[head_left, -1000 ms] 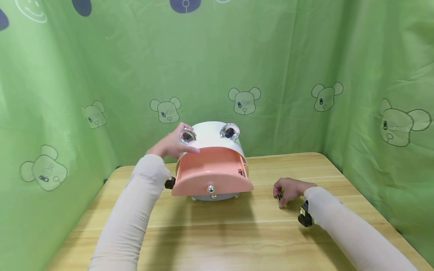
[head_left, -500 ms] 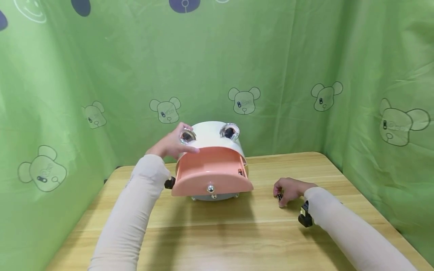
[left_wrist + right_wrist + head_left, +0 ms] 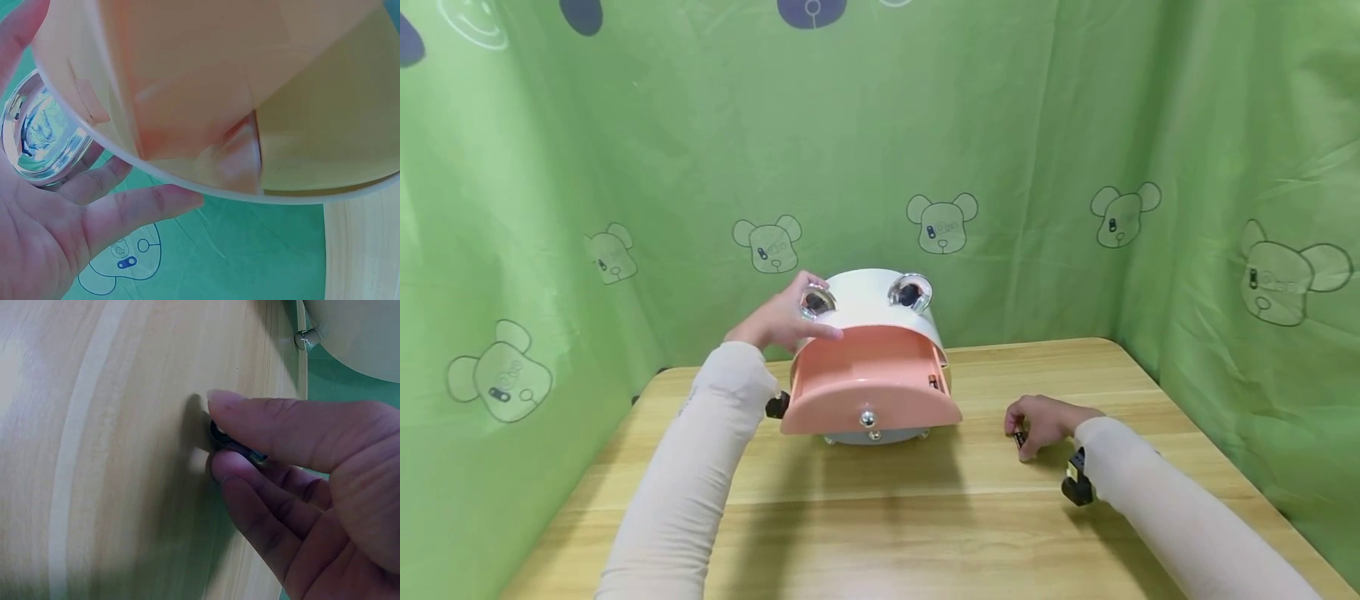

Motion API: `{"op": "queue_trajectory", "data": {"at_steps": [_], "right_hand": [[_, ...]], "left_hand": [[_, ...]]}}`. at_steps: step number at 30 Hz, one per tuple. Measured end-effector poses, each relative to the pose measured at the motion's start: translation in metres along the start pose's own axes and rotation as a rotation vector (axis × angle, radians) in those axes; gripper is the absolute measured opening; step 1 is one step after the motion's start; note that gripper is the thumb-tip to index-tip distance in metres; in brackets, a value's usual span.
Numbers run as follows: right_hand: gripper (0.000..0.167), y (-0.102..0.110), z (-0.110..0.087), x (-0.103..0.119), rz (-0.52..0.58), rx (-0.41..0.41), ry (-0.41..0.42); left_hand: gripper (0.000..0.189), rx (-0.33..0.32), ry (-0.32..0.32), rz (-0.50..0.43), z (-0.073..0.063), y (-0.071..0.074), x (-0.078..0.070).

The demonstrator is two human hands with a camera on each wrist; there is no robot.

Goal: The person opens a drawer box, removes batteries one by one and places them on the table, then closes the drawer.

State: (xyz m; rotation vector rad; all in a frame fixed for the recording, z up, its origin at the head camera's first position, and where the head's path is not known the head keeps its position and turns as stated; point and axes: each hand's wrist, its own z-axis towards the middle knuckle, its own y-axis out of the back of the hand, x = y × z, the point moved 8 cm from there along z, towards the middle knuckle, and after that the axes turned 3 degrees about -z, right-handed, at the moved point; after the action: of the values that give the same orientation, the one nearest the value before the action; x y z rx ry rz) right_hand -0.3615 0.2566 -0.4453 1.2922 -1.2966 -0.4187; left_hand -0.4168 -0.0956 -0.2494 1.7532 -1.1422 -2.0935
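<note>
A white frog-shaped storage box with silver-rimmed eyes stands at the middle of the table. Its pink drawer is pulled out. My left hand holds the box's upper left side, thumb along the front rim and fingers behind the silver eye. Right of the box, my right hand pinches a small dark battery between thumb and fingertips, close over the tabletop. Inside the drawer, by its right wall, lies another small battery.
The wooden table extends in front of the box and to both sides. A lower grey drawer with a silver knob sits beneath the pink one. Green curtain with bear prints encloses the table at the back and sides.
</note>
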Motion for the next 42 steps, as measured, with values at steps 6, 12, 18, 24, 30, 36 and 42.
{"op": "queue_trajectory", "data": {"at_steps": [6,12,18,24,30,36,42], "right_hand": [[0.037,-0.0006,0.0006,-0.0027,0.005,-0.008,-0.013],[0.037,-0.0009,0.0018,-0.0049,0.007,-0.011,-0.028],[0.037,-0.0022,0.0029,-0.0056,0.004,-0.007,-0.041],[0.039,-0.0021,0.0023,-0.0054,0.004,-0.003,-0.055],[0.038,-0.0019,0.0017,-0.0013,0.014,-0.002,-0.036],[0.038,-0.0006,0.0007,-0.0013,-0.004,-0.005,-0.031],[0.037,-0.0008,0.0016,0.0007,-0.003,0.012,-0.034]], "left_hand": [[0.086,-0.001,0.003,0.008,0.0030,-0.0005,0.0026],[0.088,-0.006,-0.001,0.011,0.0052,-0.0011,0.0042],[0.088,-0.011,-0.001,0.018,0.0043,-0.0008,0.0047],[0.087,-0.003,0.000,0.002,0.0053,-0.0017,0.0041],[0.089,0.001,0.010,0.004,0.0043,-0.0006,0.0044],[0.088,0.002,0.007,0.000,0.0049,-0.0005,0.0043],[0.089,0.001,0.009,-0.006,0.0050,0.0009,0.0049]]}}
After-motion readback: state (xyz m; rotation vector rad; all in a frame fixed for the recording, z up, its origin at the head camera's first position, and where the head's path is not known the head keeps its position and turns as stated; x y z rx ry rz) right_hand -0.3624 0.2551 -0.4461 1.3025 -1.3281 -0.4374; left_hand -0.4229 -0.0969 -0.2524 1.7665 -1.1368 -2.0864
